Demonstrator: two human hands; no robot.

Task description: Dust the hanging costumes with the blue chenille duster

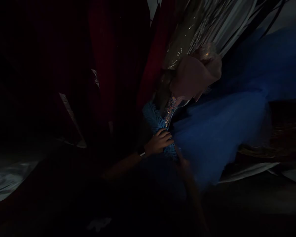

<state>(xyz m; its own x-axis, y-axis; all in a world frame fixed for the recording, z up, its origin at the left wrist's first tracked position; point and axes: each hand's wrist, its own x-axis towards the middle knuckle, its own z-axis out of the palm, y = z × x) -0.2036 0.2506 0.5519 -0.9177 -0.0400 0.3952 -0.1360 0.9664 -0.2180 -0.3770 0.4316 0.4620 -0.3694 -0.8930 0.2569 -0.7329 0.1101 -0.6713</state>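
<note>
Blue fringe point(153, 116) lies beside blue cloth point(219, 131); I have my left hand point(160, 141) curled over it, my right hand point(184, 162) angled up nearby, grip too dark to tell.

Very dim room, most of it near black; we get dull light only in patches. Behind, we have dark red fabric point(102, 65) hanging in long folds, upper left to centre. Pale grey strips of cloth point(233, 29) slant down from the top right, beside a grey background patch point(282, 19). Lower left, we note a shiny whitish sheet point(10, 179). Walls and floor: too dark for us to tell apart.
</note>
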